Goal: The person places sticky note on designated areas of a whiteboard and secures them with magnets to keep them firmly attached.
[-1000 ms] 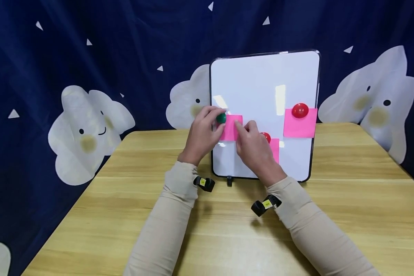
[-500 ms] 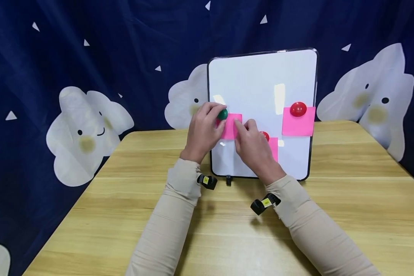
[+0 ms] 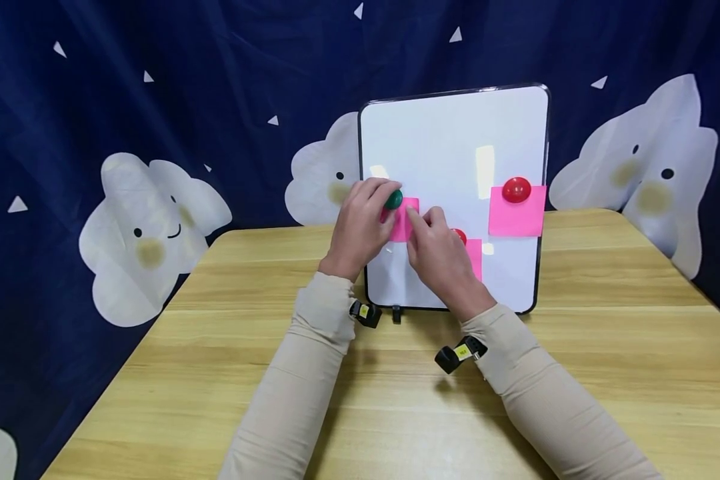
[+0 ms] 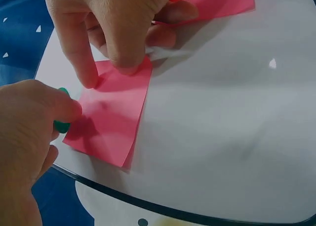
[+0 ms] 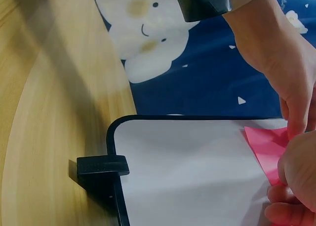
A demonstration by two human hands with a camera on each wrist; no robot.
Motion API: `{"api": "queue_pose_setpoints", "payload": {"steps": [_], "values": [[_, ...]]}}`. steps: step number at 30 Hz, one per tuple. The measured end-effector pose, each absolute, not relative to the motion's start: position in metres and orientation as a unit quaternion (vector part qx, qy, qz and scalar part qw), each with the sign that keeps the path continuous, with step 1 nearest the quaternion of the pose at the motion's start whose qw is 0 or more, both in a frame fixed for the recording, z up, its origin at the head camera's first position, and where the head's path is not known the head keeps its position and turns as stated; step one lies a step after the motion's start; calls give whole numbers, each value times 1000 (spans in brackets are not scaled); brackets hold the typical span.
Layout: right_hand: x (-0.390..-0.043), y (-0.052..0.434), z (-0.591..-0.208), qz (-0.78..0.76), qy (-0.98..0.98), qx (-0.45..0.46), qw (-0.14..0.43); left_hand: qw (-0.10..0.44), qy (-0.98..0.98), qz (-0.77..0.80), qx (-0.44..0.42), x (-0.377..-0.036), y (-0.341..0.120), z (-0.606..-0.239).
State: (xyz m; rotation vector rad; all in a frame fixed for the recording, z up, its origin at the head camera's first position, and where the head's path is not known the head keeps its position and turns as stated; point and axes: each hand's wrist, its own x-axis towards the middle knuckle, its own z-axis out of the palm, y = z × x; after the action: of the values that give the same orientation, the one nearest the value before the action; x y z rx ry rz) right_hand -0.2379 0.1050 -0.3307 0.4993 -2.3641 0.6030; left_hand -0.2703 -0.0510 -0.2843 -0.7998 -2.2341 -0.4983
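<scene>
A whiteboard [image 3: 450, 143] stands upright on the table, a pink sticky note [image 3: 403, 229] lying against its left part. My left hand [image 3: 358, 227] pinches a round green magnet [image 3: 395, 200] at the note's upper left. From the right, my right hand [image 3: 443, 257] holds the same note by its right side, thumb and forefinger on the paper. In the left wrist view the green magnet [image 4: 61, 127] is mostly behind my left thumb, and the note's [image 4: 111, 119] lower edge lifts slightly off the board. Whether the magnet touches the board cannot be told.
A second pink note [image 3: 517, 220] hangs at the board's right under a red magnet [image 3: 517, 190]. Behind my right hand another pink note [image 3: 475, 259] with a red magnet [image 3: 459, 236] is partly hidden. A black foot [image 3: 397, 314] supports the board on the wooden table [image 3: 264, 320].
My left hand has moved a little to the right with the green magnet, farther over the pink note. My right hand stays nearly still. The whole view has shifted slightly.
</scene>
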Motion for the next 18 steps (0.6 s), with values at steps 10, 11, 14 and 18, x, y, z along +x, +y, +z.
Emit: {"api": "queue_pose_setpoints", "payload": {"steps": [10,11,14,18], "values": [[-237,107,-331,234,-903,179,311,349,-869,-161,-311,-274,-44,-285],[-238,107,-331,235,-903,180,312,350,-868,-159,-314,-274,-44,-285],[-239,107,-330,236,-901,180,317,352,-867,-152,-319,-275,-44,-284],[-240,108,-328,240,-898,182,320,354,-870,-140,-315,-274,-44,-283]]}}
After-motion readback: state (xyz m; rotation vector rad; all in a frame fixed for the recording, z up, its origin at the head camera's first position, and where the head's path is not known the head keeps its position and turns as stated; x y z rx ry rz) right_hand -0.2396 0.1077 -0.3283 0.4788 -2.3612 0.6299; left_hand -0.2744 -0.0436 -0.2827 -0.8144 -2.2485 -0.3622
